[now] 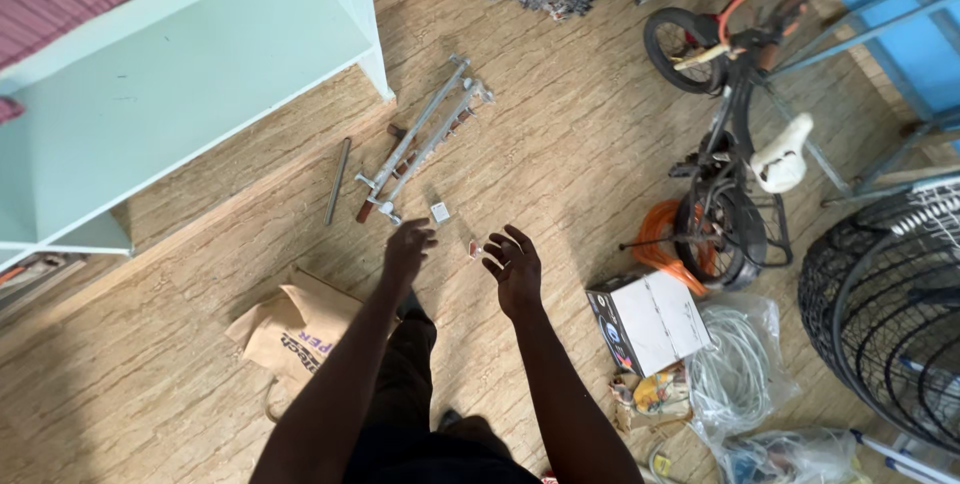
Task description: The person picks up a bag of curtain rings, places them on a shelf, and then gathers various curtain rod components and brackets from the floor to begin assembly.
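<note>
I read the left hand (408,249) as unclenched and holding nothing, fingers drooping downward above the floor (560,144). The right hand (515,266) is likewise released, palm up, fingers curled loosely; a small reddish item (474,248) shows just beside its fingertips, but I cannot tell whether it is touched or lies on the floor below. Near the left hand, a small white square piece (440,211) lies on the floor, and beyond it a grey metal frame (425,139) of parallel bars, with a separate grey rod (338,180) beside it. I judge the step in hand to be a reach down toward these parts; the next move calls for lowering and closing on one of them. A brown paper bag (290,329) sits left, a white box (648,322) right, a bicycle (735,144) further off
</note>
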